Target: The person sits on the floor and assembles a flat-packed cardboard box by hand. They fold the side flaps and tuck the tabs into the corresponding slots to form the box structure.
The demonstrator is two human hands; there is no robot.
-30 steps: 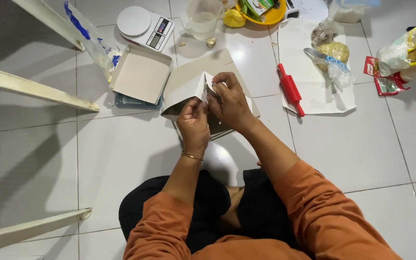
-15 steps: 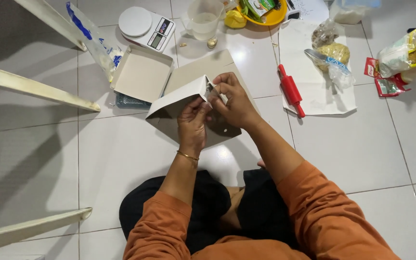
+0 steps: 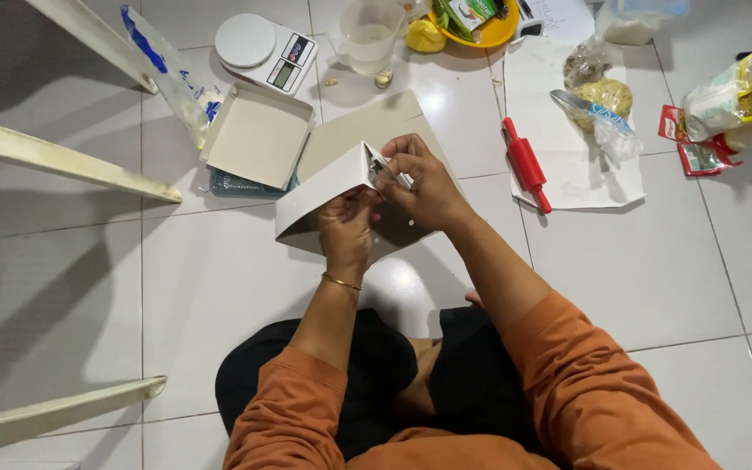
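Holding the white cardboard box flap (image 3: pixel 324 187) raised just above the floor (image 3: pixel 219 278), I pinch its upper corner between both hands, left hand (image 3: pixel 347 222) beneath, right hand (image 3: pixel 419 178) closed on top, its long edge slanting down to my left.

A white cardboard box (image 3: pixel 328 187) sits mid-floor, a scale's grey screen (image 3: pixel 287 74) beyond, red and yellow packets (image 3: pixel 724 109) far right.

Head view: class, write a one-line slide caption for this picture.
Seated on a tiled floor, both hands, left hand and right hand, fold a white cardboard box beside a red rolling pin.
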